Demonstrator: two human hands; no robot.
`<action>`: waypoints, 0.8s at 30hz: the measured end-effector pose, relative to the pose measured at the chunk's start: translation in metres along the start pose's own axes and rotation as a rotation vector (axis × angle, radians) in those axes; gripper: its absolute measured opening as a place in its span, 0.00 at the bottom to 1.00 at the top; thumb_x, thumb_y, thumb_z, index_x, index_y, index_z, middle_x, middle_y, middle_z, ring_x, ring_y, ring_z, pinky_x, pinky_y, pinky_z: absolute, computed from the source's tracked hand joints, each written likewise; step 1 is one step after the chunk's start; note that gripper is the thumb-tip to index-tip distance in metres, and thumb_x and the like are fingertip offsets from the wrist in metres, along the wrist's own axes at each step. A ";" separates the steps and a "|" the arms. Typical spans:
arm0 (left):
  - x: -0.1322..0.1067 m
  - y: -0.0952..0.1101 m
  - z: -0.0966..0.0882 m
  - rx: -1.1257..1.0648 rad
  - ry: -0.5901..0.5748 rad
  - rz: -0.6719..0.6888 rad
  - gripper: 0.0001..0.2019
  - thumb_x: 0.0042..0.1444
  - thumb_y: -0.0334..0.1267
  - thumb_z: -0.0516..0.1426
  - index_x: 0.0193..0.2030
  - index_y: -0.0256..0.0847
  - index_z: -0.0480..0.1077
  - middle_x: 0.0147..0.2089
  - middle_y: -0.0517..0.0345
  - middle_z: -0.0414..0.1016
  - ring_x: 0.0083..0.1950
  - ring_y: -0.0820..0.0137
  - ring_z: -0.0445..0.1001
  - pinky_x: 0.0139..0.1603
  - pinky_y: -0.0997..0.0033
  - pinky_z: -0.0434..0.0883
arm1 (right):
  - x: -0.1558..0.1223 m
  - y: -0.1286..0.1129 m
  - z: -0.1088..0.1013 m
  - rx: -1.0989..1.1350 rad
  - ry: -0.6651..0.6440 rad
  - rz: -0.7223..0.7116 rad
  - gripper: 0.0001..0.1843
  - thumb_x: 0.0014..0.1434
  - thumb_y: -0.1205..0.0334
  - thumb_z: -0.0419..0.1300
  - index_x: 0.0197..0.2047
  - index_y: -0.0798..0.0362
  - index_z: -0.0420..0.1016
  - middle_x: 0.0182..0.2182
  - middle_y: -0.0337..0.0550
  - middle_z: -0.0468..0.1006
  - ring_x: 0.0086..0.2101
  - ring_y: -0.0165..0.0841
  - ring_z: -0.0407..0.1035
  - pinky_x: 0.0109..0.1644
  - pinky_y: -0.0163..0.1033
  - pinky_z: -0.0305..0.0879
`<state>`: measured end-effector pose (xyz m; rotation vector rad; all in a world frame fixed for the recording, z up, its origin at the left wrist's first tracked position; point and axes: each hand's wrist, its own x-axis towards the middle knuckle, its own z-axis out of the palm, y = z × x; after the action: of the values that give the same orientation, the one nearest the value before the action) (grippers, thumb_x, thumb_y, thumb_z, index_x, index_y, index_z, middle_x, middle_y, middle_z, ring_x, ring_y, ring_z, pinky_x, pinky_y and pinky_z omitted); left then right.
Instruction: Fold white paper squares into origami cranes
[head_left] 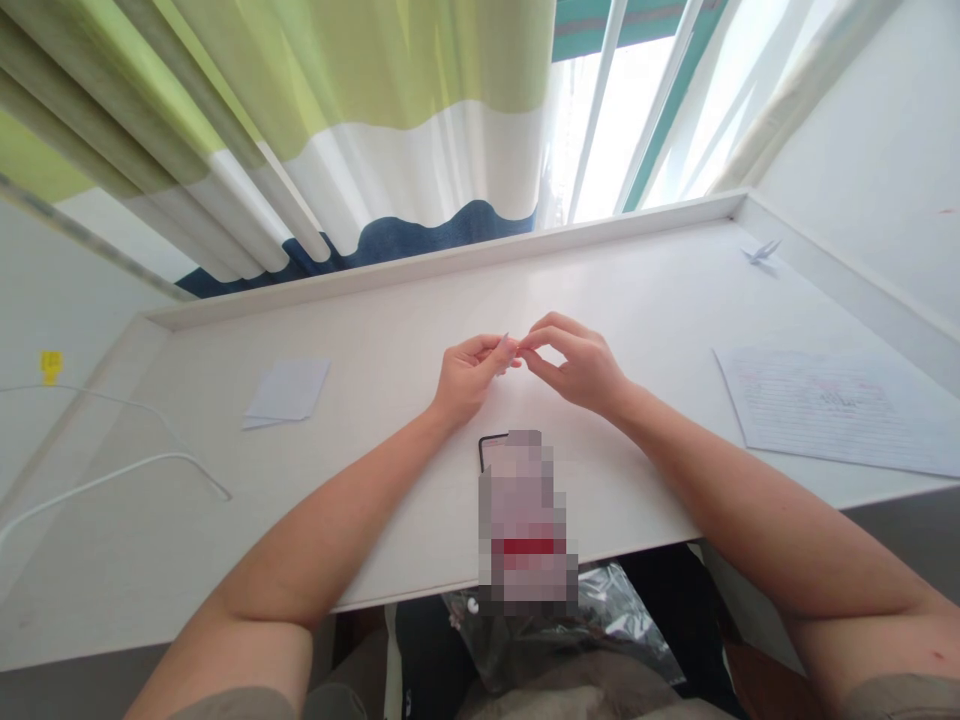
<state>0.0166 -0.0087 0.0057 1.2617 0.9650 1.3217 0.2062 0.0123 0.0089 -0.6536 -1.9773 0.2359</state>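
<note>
Clear crinkled plastic (630, 610) lies across the person's lap, and just past it, on the near part of the table (375, 360), is a dark-rimmed flat object (493, 443), mostly blurred out and roughly in line with the gap between the forearms. Beyond that, over the middle of the table, both hands meet at a small pale piece (506, 340) that is largely covered by fingers. The left hand (466, 382) pinches it between thumb and fingers, and the piece sits right at those fingertips, so this hand is the nearer of the two. A slim point of it pokes up past the left thumb, aimed away from the body toward the window side; the rest is hidden, so its full long axis cannot be told. The right hand (579, 365) comes in from the other side, thumb and forefinger curved into a loop with their tips drawn together against the left fingertips; whether they grip the piece too, I cannot tell. Well apart on the left lie pale paper squares (289, 390); on the right, a lined sheet (832, 405) and, farther off near the corner, a small pointed pale object (763, 252).
</note>
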 end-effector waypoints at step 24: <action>0.001 -0.005 -0.001 -0.038 -0.007 -0.027 0.20 0.54 0.57 0.74 0.39 0.41 0.83 0.37 0.54 0.86 0.38 0.69 0.79 0.47 0.64 0.75 | 0.002 -0.004 -0.006 -0.033 -0.047 0.079 0.06 0.67 0.67 0.62 0.41 0.45 0.75 0.36 0.42 0.80 0.37 0.40 0.74 0.44 0.48 0.71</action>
<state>0.0159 -0.0069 0.0007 1.2194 0.9451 1.3080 0.2093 0.0095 0.0150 -0.7551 -2.0063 0.2695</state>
